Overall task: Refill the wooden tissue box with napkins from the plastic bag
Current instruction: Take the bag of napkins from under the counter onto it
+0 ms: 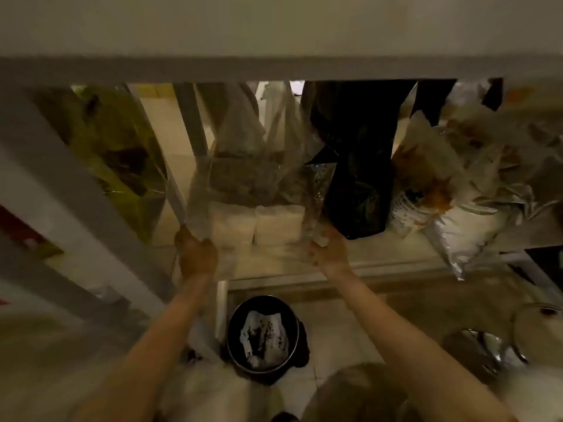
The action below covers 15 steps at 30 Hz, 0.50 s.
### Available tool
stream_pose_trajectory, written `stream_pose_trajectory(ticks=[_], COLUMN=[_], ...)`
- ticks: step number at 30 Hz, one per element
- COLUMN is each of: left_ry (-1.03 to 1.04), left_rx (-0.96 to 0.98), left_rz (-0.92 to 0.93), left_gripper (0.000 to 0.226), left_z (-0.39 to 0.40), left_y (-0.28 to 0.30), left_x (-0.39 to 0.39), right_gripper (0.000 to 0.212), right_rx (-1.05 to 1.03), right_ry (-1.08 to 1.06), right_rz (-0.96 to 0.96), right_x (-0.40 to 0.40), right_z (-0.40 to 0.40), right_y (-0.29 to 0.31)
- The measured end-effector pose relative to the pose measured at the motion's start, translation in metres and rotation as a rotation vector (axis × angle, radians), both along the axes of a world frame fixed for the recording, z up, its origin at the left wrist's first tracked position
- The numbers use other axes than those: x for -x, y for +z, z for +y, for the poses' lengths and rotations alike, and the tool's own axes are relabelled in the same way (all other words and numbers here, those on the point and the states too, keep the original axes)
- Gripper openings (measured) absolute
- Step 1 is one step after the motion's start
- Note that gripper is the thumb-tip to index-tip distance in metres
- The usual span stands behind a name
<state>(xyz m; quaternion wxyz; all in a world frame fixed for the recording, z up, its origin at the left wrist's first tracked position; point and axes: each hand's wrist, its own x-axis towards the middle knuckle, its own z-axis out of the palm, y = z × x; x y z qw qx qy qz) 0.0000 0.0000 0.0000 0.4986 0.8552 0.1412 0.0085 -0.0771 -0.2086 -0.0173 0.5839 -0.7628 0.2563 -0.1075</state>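
Observation:
A clear plastic bag [249, 178] stands on a low shelf [380, 254] under a counter. Two white stacks of napkins [257, 223] sit side by side in its bottom. My left hand [196, 254] grips the bag's lower left corner. My right hand [329, 251] pinches its lower right edge. Both arms reach forward into the dim shelf space. The wooden tissue box is not in view.
A black plastic bag [359, 166] hangs just right of the clear one, and crinkled white and silvery bags [457, 190] lie farther right. A yellow-green bag [122, 153] is at the left behind slanted frame bars. A black bin [262, 333] with paper stands on the floor below.

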Motion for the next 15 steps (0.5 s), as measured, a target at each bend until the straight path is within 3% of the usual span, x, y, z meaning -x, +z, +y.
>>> stream_pose_trajectory(ticks=[2, 5, 8, 12, 15], left_ry=[0.007, 0.05, 0.129, 0.077, 0.023], left_rx=[0.053, 0.322, 0.436, 0.345, 0.343], left_rz=[-0.053, -0.097, -0.119, -0.089, -0.101], left_gripper=[0.059, 0.052, 0.032, 0.012, 0.015], left_z=[0.0, 0.004, 0.006, 0.006, 0.005], left_y=[-0.009, -0.028, -0.027, -0.023, -0.006], left_x=[-0.012, -0.028, -0.033, -0.027, -0.014], right_gripper=[0.028, 0.014, 0.012, 0.006, 0.025], right_rx=[0.043, -0.089, 0.042, 0.125, 0.056], right_ry=[0.021, -0.027, -0.038, -0.052, -0.05], right_rz=[0.026, 0.046, 0.036, 0.026, 0.034], right_x=[-0.01, -0.021, -0.022, -0.015, -0.002], right_z=[-0.003, -0.008, -0.012, -0.013, -0.015], right_y=[-0.007, -0.019, -0.025, -0.023, -0.009])
